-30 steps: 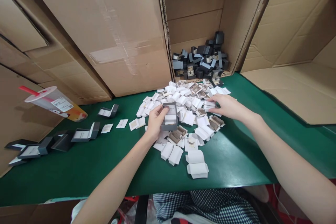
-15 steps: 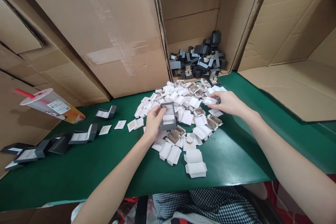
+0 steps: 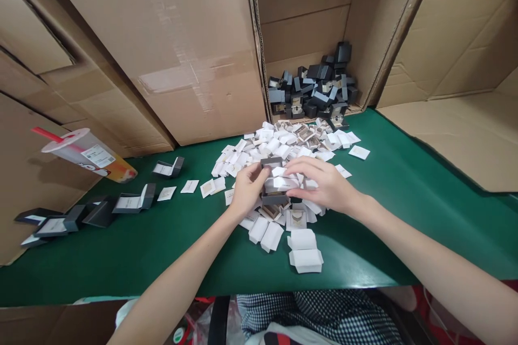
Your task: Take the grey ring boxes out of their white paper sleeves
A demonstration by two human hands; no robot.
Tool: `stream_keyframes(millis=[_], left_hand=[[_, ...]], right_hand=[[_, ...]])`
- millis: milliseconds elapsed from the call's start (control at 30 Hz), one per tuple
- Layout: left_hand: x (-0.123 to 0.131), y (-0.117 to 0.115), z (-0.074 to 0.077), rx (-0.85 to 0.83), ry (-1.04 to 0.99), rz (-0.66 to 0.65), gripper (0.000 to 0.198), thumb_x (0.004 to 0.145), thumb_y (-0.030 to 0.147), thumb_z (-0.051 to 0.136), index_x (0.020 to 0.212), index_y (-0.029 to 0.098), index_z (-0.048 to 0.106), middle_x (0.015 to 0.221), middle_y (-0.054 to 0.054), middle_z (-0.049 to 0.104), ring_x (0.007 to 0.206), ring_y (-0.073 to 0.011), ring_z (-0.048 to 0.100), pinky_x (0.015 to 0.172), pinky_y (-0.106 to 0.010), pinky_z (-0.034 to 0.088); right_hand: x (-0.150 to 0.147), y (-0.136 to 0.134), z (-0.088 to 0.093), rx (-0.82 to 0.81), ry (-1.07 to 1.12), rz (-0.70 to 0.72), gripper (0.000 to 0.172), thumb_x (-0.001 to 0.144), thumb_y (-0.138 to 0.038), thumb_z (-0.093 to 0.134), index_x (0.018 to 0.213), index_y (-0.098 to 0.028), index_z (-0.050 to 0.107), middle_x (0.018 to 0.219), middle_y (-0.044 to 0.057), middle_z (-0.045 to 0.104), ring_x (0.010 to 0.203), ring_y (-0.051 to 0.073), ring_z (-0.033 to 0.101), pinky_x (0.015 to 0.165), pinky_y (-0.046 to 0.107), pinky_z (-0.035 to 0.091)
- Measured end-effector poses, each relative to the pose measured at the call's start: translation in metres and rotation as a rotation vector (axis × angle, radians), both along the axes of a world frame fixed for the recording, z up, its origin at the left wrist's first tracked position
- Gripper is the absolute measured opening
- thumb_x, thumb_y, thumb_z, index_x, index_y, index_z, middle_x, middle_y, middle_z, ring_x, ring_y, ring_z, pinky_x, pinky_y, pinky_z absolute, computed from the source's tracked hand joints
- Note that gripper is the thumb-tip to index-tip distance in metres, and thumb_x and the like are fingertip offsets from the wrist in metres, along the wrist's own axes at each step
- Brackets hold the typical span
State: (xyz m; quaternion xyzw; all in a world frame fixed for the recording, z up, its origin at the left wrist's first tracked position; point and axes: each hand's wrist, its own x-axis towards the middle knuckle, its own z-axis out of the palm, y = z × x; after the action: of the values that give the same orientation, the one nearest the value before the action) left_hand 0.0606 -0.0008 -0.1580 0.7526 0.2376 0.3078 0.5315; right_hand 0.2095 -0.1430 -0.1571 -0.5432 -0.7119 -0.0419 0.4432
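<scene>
The small dark box (image 3: 274, 199) sits between the two hands, lifted over the near middle of a heap of white paper inserts (image 3: 267, 148). The left hand (image 3: 247, 190) grips it by its left side, the thumb up at its rim, the other fingers mostly hidden behind. From the right, the right hand (image 3: 329, 183) pinches a white folded insert (image 3: 278, 184) between thumb and fingers, right at the box's top (whether the piece is already seated inside, I cannot tell). Both hands are close together, the box just right of the left thumb and just left of the right fingertips. Nearer the person, a lone unfolded insert (image 3: 305, 261) lies flat on the green table (image 3: 376, 242). Well apart to the left, beyond the left hand, stands a dark lidded box (image 3: 130, 202); more dark boxes (image 3: 319, 91) are piled in the large carton (image 3: 307, 32) behind the heap.
</scene>
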Motion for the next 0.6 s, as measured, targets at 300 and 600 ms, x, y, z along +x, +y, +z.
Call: stream_keyframes(millis=[300, 600], left_hand=[[-0.001, -0.001, 0.002, 0.156, -0.03, 0.04, 0.02, 0.082, 0.033, 0.057, 0.07, 0.017, 0.06, 0.062, 0.002, 0.048, 0.06, -0.0119, 0.041, 0.058, -0.023, 0.032], [0.0, 0.003, -0.007, 0.135, -0.013, -0.01, 0.018, 0.082, 0.028, 0.056, 0.087, 0.015, 0.068, 0.075, -0.001, 0.063, 0.068, -0.0132, 0.052, 0.063, -0.023, 0.041]], right_hand=[[-0.01, 0.002, 0.0, 0.096, 0.004, -0.008, 0.021, 0.085, -0.03, 0.062, 0.104, -0.02, 0.063, 0.106, 0.011, 0.063, 0.1, 0.022, 0.061, 0.086, 0.039, 0.053], [-0.013, 0.005, -0.004, 0.036, -0.104, -0.017, 0.014, 0.087, -0.026, 0.059, 0.096, -0.018, 0.066, 0.101, 0.011, 0.062, 0.092, 0.021, 0.059, 0.075, 0.036, 0.052]])
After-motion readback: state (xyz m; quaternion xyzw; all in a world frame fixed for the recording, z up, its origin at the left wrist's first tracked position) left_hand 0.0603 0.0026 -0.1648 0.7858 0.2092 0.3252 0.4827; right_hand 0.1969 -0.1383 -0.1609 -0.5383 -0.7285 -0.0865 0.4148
